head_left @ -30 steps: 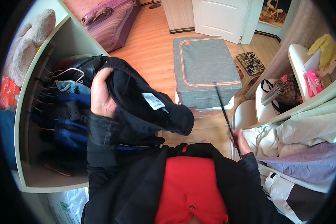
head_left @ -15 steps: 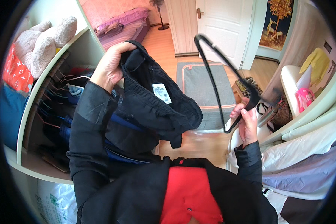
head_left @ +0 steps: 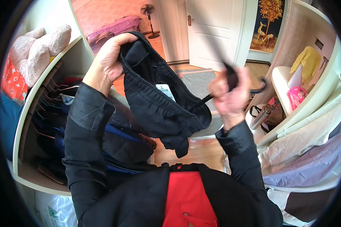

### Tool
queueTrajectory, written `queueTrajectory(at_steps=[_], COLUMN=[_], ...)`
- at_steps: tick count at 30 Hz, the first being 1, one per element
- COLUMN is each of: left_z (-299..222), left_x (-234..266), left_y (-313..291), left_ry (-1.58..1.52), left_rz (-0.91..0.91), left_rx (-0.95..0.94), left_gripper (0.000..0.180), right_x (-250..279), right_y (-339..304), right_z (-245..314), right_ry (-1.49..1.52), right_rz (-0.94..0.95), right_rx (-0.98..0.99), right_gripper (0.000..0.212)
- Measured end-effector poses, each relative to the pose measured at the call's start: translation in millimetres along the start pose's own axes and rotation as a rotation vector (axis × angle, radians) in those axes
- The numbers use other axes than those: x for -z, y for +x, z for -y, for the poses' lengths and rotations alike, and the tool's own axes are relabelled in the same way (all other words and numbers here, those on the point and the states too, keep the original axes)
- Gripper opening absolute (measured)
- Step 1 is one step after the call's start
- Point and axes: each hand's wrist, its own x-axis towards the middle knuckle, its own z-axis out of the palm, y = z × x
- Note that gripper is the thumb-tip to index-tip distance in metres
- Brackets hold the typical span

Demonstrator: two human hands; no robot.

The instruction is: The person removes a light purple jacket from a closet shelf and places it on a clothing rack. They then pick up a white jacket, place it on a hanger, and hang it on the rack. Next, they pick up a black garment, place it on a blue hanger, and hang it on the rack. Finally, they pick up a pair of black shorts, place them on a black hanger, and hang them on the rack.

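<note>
My left hand [head_left: 109, 62] is closed on the waistband of black elastic-waist bottoms [head_left: 151, 106], holding them up with the waist gaping toward me. A white label [head_left: 165, 91] shows inside the waist. The lower part of the garment hangs down, and I cannot tell how long its legs are. My right hand [head_left: 229, 94], smeared by motion, grips a black clothes hanger [head_left: 231, 77] near its hook. One end of the hanger reaches into the right side of the waist opening; its other arm points up and away, blurred.
An open wardrobe [head_left: 21, 140] with clothes on hangers curves along the left, a plush toy [head_left: 38, 55] on top. At the right, a shelf unit [head_left: 280, 81] holds a pink item, with a metal flask [head_left: 260, 117] below. A grey fabric box [head_left: 197, 85] stands ahead, before a white door [head_left: 214, 34].
The hanger has swung round in my right hand, and one end now enters the waist opening. My right hand has moved left and up, closer to the bottoms. My left hand keeps its grip.
</note>
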Motion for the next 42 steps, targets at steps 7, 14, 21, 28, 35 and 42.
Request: queueTrajectory(at_steps=[7, 14, 21, 28, 35, 42], left_z=[-8, 12, 19, 33, 46, 49], left_x=[60, 103, 88, 75, 49, 35], left_y=[-9, 9, 22, 31, 27, 21], left_ry=[0.519, 1.579, 1.363, 1.103, 1.053, 1.051], left_rz=[-0.058, -0.004, -0.061, -0.028, 0.122, 0.163], left_rx=[-0.1, -0.485, -0.132, -0.107, -0.272, -0.382], left_gripper=[0.012, 0.025, 0.018, 0.018, 0.014, 0.01], right_x=[16, -27, -52, -60, -51, -42], right_y=[23, 60, 60, 51, 42, 50], right_z=[5, 63, 55, 63, 45, 45], right_ry=[-0.965, -1.422, -1.78, -1.52, -1.457, -1.428], right_rz=[0.229, 0.217, 0.345, 0.414, 0.395, 0.217], right_rx=[-0.372, -0.35, -0.359, -0.568, -0.365, -0.561], right_gripper=[0.039, 0.036, 0.044, 0.037, 0.035, 0.047])
